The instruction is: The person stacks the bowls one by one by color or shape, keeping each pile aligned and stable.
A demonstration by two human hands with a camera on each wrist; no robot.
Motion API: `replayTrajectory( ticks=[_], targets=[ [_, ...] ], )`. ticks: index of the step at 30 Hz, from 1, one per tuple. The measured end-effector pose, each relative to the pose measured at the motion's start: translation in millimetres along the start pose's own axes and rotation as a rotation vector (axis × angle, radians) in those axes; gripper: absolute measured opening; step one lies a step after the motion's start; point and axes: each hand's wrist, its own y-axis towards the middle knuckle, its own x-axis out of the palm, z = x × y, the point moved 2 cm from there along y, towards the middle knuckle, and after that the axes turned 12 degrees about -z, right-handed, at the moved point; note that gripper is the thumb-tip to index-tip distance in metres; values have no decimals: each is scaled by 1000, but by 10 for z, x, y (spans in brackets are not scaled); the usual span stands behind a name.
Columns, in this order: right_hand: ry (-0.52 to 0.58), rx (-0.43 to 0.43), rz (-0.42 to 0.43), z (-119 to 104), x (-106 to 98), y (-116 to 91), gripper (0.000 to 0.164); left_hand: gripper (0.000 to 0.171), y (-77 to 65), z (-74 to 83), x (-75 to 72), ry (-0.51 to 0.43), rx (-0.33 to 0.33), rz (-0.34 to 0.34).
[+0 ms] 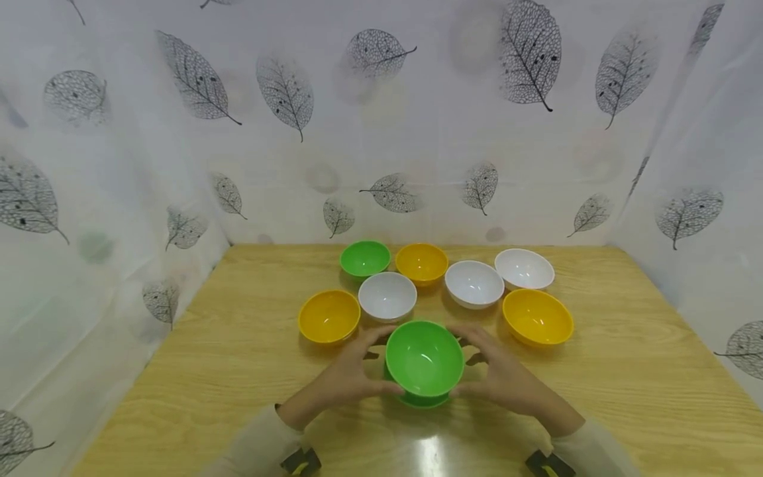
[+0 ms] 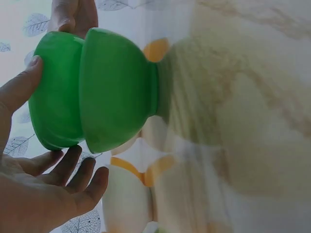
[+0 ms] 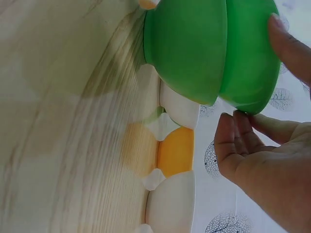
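Both hands hold a green bowl [image 1: 424, 358] upright by its sides, near the front of the table. Right beneath it stands a second green bowl [image 2: 116, 92] on the tabletop; the upper bowl's base sits inside its rim. My left hand [image 1: 348, 379] curves round the upper bowl's left side, thumb near the front and fingers toward the back. On the opposite side my right hand [image 1: 505, 379] grips in the same way, its thumb [image 3: 291, 48] against the bowl's wall. From the head view the lower bowl is mostly hidden.
Behind the hands on the wooden table [image 1: 238, 344] are white bowls [image 1: 387, 297], yellow-orange bowls [image 1: 330, 318] and another green bowl [image 1: 365, 258]. One yellow-orange bowl [image 1: 538, 318] stands beyond my right hand. A leaf-patterned curtain [image 1: 393, 132] surrounds the table's back and sides.
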Motion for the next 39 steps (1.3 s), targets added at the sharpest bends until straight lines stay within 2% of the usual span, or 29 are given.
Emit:
replayTrajectory(
  ticks=[8, 18, 25, 33, 39],
  targets=[
    [-5, 8, -23, 30, 62, -2, 87, 92, -35, -39, 49, 103, -63, 16],
    [44, 10, -68, 58, 133, -11, 88, 91, -64, -65, 66, 80, -126, -49],
    [38, 42, -60, 79, 148, -10, 88, 94, -64, -61, 66, 95, -136, -71],
    [72, 98, -84, 53, 149, -28, 88, 95, -57, 6, 20, 101, -162, -147],
    [66, 115, -88, 44, 143, -37, 89, 95, -50, 28, 4, 120, -150, -170]
  ],
)
